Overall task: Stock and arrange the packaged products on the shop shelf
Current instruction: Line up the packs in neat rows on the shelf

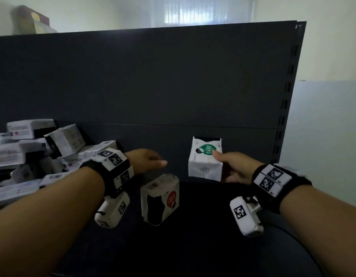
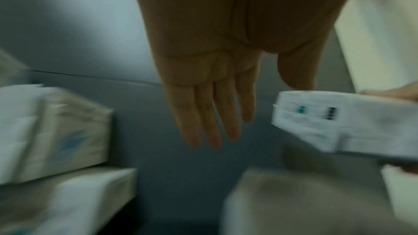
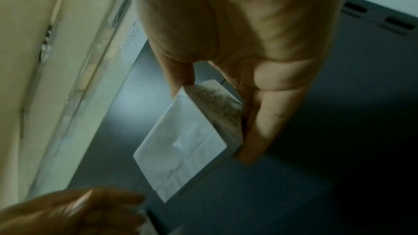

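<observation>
My right hand (image 1: 231, 166) grips a white pack with a green round logo (image 1: 205, 158), thumb on its front and fingers behind, held above the dark shelf (image 1: 213, 226) near the back panel. The right wrist view shows the same pack (image 3: 181, 142) pinched between thumb and fingers (image 3: 260, 128). My left hand (image 1: 151, 160) hovers with straight fingers and holds nothing; in the left wrist view its fingers (image 2: 210, 113) are spread flat. Below it a white pack with a black panel and a red round logo (image 1: 160, 198) stands upright on the shelf.
A loose heap of white packs (image 1: 37, 152) fills the shelf's left side. The dark back panel (image 1: 153, 86) rises behind, with a slotted upright (image 1: 287, 96) at its right edge. A pale wall (image 1: 329, 126) lies right of the shelf.
</observation>
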Tool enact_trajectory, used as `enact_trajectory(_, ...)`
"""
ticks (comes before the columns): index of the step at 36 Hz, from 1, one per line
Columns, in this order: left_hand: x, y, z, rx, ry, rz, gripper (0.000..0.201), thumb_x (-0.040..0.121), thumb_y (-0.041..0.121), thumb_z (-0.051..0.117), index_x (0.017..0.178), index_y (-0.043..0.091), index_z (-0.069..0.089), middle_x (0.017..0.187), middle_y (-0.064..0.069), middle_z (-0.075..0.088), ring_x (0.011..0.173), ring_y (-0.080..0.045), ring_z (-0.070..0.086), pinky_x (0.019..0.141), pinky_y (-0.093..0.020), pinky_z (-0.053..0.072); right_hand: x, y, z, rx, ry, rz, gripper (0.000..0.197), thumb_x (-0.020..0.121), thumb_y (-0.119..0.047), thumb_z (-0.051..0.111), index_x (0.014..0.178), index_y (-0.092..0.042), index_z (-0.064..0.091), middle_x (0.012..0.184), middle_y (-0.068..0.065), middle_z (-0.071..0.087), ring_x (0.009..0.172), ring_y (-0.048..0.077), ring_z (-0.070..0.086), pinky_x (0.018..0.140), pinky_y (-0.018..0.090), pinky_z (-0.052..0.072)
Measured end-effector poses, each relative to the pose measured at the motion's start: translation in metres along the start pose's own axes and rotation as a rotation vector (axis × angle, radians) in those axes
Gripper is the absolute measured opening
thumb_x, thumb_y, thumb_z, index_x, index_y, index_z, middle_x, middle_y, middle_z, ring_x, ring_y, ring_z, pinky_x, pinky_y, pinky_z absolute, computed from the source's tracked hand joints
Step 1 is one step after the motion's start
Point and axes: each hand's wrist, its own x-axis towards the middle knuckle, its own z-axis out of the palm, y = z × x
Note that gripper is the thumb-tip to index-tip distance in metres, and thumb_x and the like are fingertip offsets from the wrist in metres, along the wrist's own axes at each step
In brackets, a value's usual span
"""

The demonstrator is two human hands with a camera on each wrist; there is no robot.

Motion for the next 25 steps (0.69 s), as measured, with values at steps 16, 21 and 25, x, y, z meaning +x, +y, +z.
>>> enact_trajectory(16,0.000,0.054,-0.025,-0.703,0.045,0.289,0.025,0.079,0.022,0.073,0.098,0.023,0.058,0.089,0.004,0.074,0.080,-0.009,0.071,0.059,-0.024,0.056,-0.033,-0.028,0.011,-0.028,-0.039,-0.273,0.100,0.054,-0.042,0.083,0.141,-0.022,0.037,0.126,0.006,0.063,0.111,0.023,0.063,0.086,0.041,0.055)
enact_trajectory(21,-0.001,0.059,-0.020,-0.586,0.045,0.242,0.051,0.074,0.018,0.079,0.117,0.016,0.052,0.109,-0.004,0.064,0.094,-0.014,0.066,0.073,-0.031,0.059,-0.043,-0.044,-0.007,-0.462,0.035,-0.392,0.118,0.053,-0.056,0.074,0.152,-0.028,0.016,0.143,0.000,0.046,0.120,0.014,0.050,0.088,0.027,0.046)
enact_trajectory(25,-0.002,0.066,-0.015,-0.475,0.022,0.269,0.052,0.072,0.023,0.081,0.117,0.022,0.054,0.110,-0.002,0.064,0.098,-0.014,0.064,0.080,-0.034,0.058,-0.046,-0.042,0.002,-0.686,-0.027,-0.435,0.092,0.070,-0.042,0.079,0.148,-0.022,0.033,0.138,-0.007,0.049,0.119,0.007,0.051,0.098,0.018,0.041)
